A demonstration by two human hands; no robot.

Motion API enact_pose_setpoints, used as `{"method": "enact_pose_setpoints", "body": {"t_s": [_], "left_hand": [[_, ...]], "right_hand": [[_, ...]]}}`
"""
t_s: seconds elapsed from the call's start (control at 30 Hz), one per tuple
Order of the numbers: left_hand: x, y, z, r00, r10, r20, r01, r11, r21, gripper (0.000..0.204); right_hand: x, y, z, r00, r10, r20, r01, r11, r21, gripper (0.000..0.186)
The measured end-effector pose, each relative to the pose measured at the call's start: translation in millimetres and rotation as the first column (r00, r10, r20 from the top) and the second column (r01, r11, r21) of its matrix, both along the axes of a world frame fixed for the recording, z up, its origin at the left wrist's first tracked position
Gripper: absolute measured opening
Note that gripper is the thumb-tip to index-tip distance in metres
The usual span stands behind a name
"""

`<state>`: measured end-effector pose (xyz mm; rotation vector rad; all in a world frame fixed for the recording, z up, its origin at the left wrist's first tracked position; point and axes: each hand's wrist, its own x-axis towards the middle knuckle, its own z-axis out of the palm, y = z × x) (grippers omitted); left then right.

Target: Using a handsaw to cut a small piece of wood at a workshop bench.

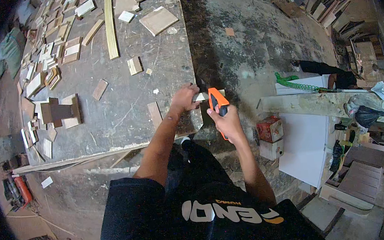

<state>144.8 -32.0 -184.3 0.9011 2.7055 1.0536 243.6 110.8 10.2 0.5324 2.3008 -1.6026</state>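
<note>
My left hand (185, 97) is at the right edge of the worktable (122, 113), its fingers closed over a small pale wood strip (200, 97) that sticks out past the edge. Just to the right, my right hand (228, 125) grips the orange and black handle of a hand saw (218, 95). The saw stands beside the protruding end of the strip; its blade is seen nearly edge-on and is hard to make out. A flat wood offcut (154, 115) lies on the tabletop close to my left forearm.
Many wood offcuts (47, 55) cover the table's far left, with a long yellowish strip (110, 28) and a square board (159, 20) nearby. A brown wooden block piece (59, 112) stands at left. Across the floor are a white panel (303, 144), a red box (269, 128) and a green coiled hose (297, 82).
</note>
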Motion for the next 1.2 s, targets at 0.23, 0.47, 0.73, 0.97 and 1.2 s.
{"method": "enact_pose_setpoints", "body": {"t_s": [0.23,0.47,0.73,0.97,1.2], "left_hand": [[1.2,-10.6,-4.7,1.0,0.009,-0.007,-0.009,0.999,0.032,0.045],[-2.4,-9.8,-7.8,0.999,0.011,-0.046,-0.009,0.999,0.04,0.048],[4.9,-0.2,11.6,0.998,0.042,-0.041,-0.042,0.999,0.018,0.046],[-4.3,-0.9,-10.9,0.999,-0.021,0.043,0.02,1.0,0.014,0.049],[-6.0,-3.2,-1.0,0.995,-0.041,0.095,0.047,0.997,-0.061,0.054]], "right_hand": [[9.4,-3.3,28.3,0.997,0.007,0.076,-0.004,1.0,-0.029,0.027],[-0.7,-4.3,-1.6,0.999,-0.043,-0.006,0.043,0.999,-0.024,0.03],[7.1,6.4,-32.0,0.994,-0.051,-0.097,0.06,0.994,0.093,0.029],[3.9,4.9,-33.8,0.99,-0.047,-0.131,0.052,0.998,0.031,0.029],[13.8,3.5,-17.7,0.993,-0.028,-0.115,0.037,0.997,0.075,0.029]]}}
